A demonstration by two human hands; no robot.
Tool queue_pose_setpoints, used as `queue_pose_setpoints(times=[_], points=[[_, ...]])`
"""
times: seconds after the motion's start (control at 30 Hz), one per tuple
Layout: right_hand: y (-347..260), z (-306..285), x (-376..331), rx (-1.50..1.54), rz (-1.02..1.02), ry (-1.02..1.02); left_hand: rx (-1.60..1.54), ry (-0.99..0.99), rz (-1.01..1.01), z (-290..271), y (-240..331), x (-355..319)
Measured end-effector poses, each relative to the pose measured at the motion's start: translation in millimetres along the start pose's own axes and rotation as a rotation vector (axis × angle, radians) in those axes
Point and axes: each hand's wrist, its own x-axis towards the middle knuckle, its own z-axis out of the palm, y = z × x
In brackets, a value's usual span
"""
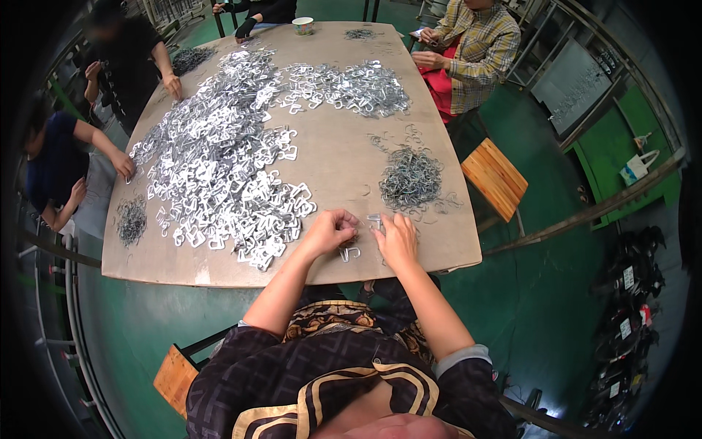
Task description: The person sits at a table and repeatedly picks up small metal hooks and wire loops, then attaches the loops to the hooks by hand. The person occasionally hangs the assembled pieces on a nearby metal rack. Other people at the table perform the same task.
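Near the front edge of the table, my left hand (333, 231) is closed, thumb against fingers; what it pinches, if anything, is too small to make out. Just to its right, my right hand (397, 240) is closed with its fingertips on a small shiny metal piece (374, 218). Below my left fingers lies a loose silvery metal hook (352, 254). Left of my left hand spreads a large pile of flat silver metal hooks (234, 157). A tangled heap of thin wire hooks (411, 178) sits beyond my right hand.
The brown table (336, 161) carries another hook pile (365, 86) farther back and a small wire heap (131, 221) at left. A paper cup (303, 26) stands at the far edge. Several people work around the table. Wooden stools (494, 179) stand nearby.
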Motion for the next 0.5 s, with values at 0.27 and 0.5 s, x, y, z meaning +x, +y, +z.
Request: queue_pose_setpoints(times=[0.27,0.5], points=[[-1,1,31,0.333,0.154,-0.187,-0.285,0.008,-0.083,-7,-4,-19],[-3,-11,26,1.054,0.515,-0.521,-0.350,0.011,-0.075,-3,3,-34]])
